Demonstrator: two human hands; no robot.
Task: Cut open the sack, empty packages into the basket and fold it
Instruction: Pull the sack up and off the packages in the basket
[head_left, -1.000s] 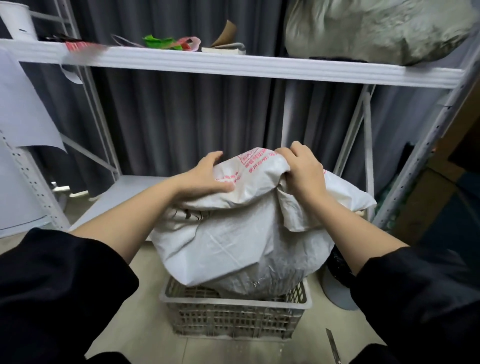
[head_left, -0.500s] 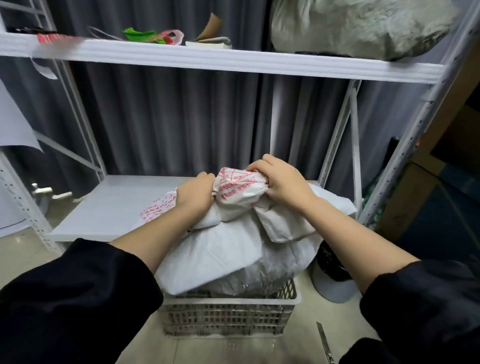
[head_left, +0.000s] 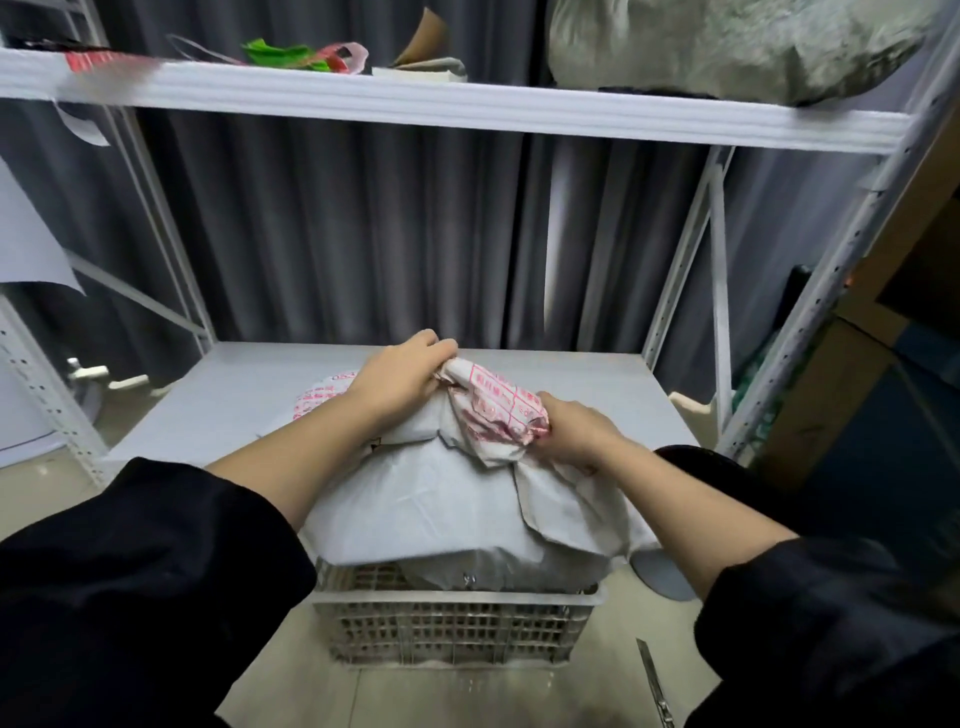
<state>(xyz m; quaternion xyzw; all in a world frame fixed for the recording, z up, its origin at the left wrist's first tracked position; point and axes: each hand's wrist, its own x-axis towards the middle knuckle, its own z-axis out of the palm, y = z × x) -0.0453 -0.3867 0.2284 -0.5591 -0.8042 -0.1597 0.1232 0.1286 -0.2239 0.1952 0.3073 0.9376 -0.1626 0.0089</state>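
Since a second ago I've brought the sack (head_left: 447, 499) down from a raised bulge onto the basket (head_left: 452, 623), bunching its top.

My left hand (head_left: 400, 379) and right hand (head_left: 576, 431) both grip the red-printed end, fingers curled tight. To empty it well, I'd keep the mouth facing down inside the rim and lift steadily so packages drop in, not over the edge. The sack is white, woven, creased, slumped over the basket.
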